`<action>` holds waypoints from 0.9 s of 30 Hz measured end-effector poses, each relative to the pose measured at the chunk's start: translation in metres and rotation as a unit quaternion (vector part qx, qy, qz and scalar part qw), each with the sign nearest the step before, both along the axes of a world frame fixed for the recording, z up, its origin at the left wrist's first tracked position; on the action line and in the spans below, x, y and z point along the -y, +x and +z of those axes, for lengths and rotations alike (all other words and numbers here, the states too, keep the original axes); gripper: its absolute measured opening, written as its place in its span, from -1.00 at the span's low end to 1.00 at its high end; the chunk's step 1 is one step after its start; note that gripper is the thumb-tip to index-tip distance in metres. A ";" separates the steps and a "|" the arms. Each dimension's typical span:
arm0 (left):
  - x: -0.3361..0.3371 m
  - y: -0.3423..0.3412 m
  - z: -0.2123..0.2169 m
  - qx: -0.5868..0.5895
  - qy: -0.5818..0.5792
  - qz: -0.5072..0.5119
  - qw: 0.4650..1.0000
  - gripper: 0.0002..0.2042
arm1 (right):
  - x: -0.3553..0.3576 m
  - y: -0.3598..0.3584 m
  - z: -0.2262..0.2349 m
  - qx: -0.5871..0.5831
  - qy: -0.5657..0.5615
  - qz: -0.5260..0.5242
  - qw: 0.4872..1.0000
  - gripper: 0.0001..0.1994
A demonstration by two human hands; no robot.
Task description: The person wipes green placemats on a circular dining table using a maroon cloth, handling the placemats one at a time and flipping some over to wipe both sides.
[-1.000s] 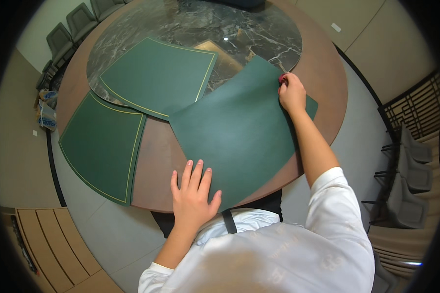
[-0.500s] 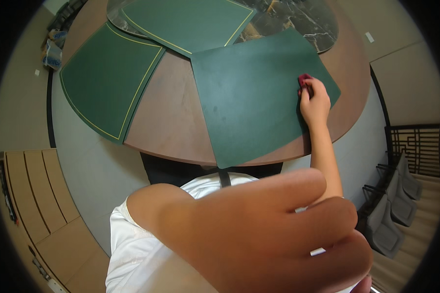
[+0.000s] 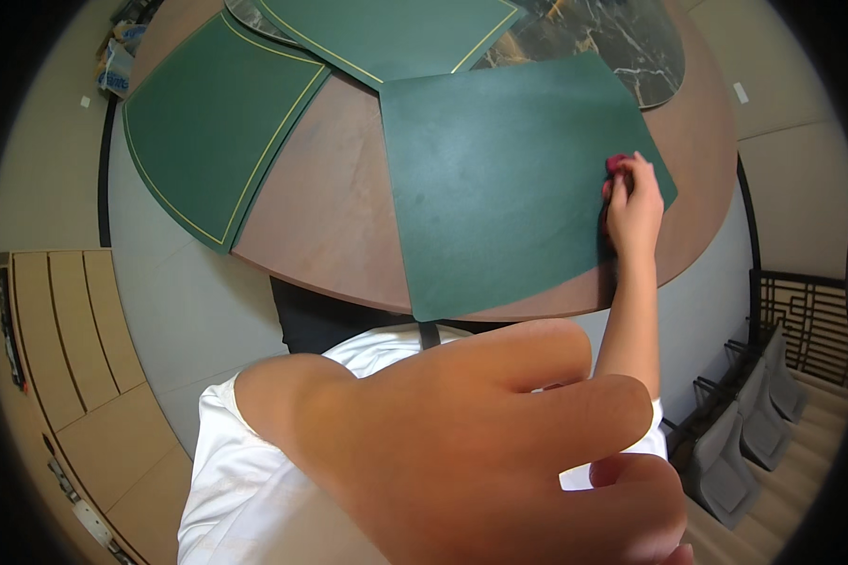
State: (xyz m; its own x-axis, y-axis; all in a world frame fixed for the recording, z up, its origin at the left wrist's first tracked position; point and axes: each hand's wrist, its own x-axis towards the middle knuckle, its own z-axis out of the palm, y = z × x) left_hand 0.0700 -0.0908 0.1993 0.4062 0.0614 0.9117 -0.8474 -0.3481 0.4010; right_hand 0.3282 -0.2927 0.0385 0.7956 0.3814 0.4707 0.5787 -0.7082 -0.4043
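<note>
Three mats (one plain), two hands, one red object

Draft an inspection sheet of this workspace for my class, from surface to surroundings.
Surface: round brown table, dark marbled disc on it.
Job's things: plain green mat; left gold-lined mat; upper gold-lined mat; small red item.
Clutter: packages by the left wall.
Hands: right hand grips the red item at the plain mat's right; left hand near the camera, grip unclear.
Cables: nothing clearly seen.
Surroundings: grey chairs, lattice screen, wooden cabinet.

A plain green mat lies flat beneath a red item.
</note>
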 end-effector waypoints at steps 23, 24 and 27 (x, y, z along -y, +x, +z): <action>-0.018 -0.055 0.004 -0.040 -0.017 0.005 0.999 -0.85 | -0.057 -0.154 0.003 -0.046 0.015 0.136 0.989 -0.73; -0.021 -0.052 0.002 -0.013 -0.034 -0.014 0.999 -0.88 | -0.051 -0.132 0.007 -0.098 0.029 0.086 0.991 -0.76; -0.024 -0.047 0.000 0.052 -0.074 -0.043 0.995 -0.88 | -0.028 -0.045 -0.008 -0.024 0.028 -0.031 0.999 -0.83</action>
State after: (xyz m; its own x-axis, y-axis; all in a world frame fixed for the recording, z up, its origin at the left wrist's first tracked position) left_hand 0.0231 -0.0668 0.1997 0.3205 0.1666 0.9325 -0.9110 -0.2154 0.3516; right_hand 0.2832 -0.2646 0.0303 0.8390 0.3050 0.4507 0.5138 -0.7169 -0.4713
